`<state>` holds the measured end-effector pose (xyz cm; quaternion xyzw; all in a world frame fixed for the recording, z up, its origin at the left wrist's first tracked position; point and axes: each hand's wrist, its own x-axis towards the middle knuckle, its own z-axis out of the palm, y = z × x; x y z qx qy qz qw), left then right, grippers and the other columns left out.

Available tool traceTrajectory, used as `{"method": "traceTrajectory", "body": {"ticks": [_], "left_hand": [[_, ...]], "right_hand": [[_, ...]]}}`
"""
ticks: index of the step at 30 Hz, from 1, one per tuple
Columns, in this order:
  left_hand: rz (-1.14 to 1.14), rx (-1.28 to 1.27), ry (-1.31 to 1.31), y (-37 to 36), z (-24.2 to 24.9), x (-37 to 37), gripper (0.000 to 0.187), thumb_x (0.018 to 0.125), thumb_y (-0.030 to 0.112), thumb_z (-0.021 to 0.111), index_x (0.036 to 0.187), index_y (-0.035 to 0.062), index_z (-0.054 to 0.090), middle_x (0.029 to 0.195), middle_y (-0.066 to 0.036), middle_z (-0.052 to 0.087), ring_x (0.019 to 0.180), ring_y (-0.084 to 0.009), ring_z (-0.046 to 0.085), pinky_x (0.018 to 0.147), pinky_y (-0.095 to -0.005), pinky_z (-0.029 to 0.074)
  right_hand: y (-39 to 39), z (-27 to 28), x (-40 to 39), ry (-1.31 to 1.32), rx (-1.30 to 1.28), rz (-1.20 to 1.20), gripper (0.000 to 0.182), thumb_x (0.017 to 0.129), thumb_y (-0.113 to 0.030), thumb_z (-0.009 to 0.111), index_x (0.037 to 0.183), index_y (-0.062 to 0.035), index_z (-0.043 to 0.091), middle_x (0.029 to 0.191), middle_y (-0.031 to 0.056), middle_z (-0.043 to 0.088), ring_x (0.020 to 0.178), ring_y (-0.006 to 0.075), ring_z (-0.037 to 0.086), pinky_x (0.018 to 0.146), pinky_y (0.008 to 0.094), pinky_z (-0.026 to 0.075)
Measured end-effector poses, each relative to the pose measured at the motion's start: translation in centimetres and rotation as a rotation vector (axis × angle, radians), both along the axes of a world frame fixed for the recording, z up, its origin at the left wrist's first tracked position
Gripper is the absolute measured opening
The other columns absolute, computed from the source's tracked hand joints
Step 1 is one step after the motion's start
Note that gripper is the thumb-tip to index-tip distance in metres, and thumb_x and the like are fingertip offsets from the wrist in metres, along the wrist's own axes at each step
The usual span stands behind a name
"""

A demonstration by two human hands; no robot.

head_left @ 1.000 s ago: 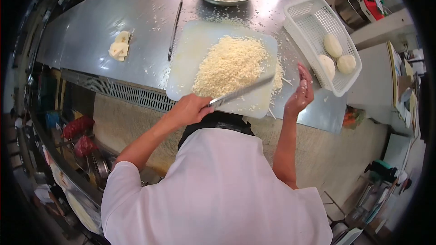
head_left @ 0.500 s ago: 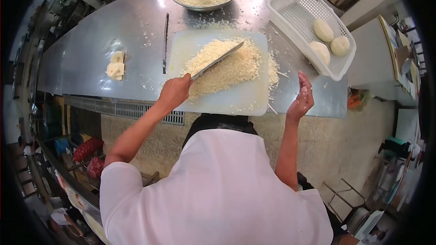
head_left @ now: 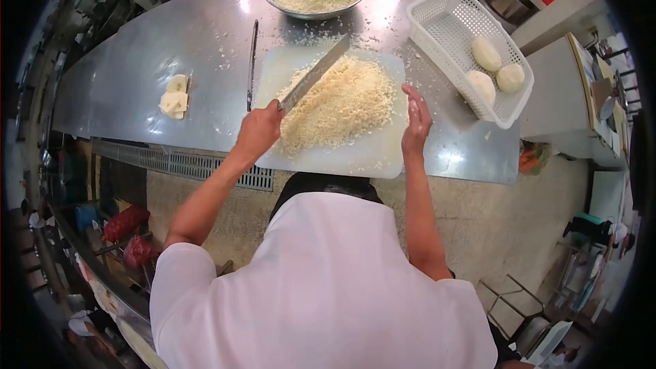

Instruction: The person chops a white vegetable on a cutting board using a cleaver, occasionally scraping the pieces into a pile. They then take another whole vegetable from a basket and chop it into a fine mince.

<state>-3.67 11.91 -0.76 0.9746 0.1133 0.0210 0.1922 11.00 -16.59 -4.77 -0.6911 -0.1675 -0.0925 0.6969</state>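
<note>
- Clenching black-edged steel knife (head_left: 318, 74) in left hand (head_left: 261, 128), with blade slanted up and away to the right over pile's far-left side.
- Holding right hand (head_left: 416, 121) released, with fingers extended, beside board's right edge.
- See pale yellow, finely chopped pile (head_left: 348, 106) between both hands, on translucent white plastic board (head_left: 328, 162).
- Likely chopping or gathering pile; can't tell which.
- Calls for controlled blade angle, keeping right fingers clear of edge and bits on board.
</note>
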Motion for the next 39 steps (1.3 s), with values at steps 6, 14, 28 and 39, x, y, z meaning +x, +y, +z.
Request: {"method": "traceTrajectory", "body": {"ticks": [6,14,28,39], "left_hand": [[0.006,0.058,-0.005,3.4,-0.4,1.1,0.016,0.086,0.016,0.058,0.082,0.0008,0.057,0.068,-0.024,0.060,0.070,-0.0446,0.060,0.064,-0.0533,0.047],[0.021,0.248,-0.095,6.5,-3.6,5.2,0.008,0.081,0.009,0.053,0.081,0.0017,0.057,0.066,-0.023,0.060,0.068,-0.0425,0.062,0.060,-0.0510,0.049],[0.297,0.179,-0.078,2.1,-3.0,-4.7,0.016,0.086,0.019,0.057,0.080,0.0035,0.057,0.066,-0.020,0.060,0.067,-0.0413,0.061,0.062,-0.0521,0.047],[0.554,-0.069,-0.206,-5.5,-3.2,-5.6,0.026,0.089,0.024,0.057,0.081,-0.0007,0.060,0.067,-0.022,0.062,0.055,-0.0336,0.062,0.051,-0.0444,0.047]], "right_hand": [[3.8,-7.7,7.4,-0.244,-0.547,-0.069,0.041,0.096,-0.024,0.046,0.130,-0.0006,0.049,0.131,0.0207,0.051,0.126,0.0367,0.044,0.107,0.0429,0.030],[9.4,-3.8,5.7,-0.007,-0.308,0.548,0.034,0.094,-0.029,0.052,0.109,-0.0008,0.064,0.112,0.0156,0.064,0.107,0.0307,0.058,0.093,0.0359,0.043],[9.3,-8.5,11.9,-0.130,-0.349,0.490,0.035,0.097,-0.027,0.046,0.117,-0.0030,0.061,0.122,0.0156,0.058,0.122,0.0298,0.047,0.103,0.0376,0.035],[8.6,0.0,7.7,-0.114,-0.338,0.924,0.037,0.097,-0.029,0.046,0.119,-0.0029,0.060,0.126,0.0151,0.058,0.120,0.0303,0.052,0.102,0.0374,0.038]]}}
